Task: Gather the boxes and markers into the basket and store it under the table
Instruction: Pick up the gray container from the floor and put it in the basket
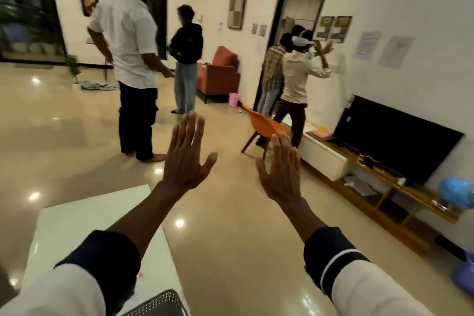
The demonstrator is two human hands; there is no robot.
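Left hand and right hand are held raised, fingers straight and spread, nothing gripped (backs to camera), while the basket is seen on the white table at the bottom edge.

Only a corner of the basket shows at the bottom edge — dark grey, with a perforated mesh wall and a rounded rim. It seems to rest on the white worktop, just under the left sleeve — its contents are out of view.
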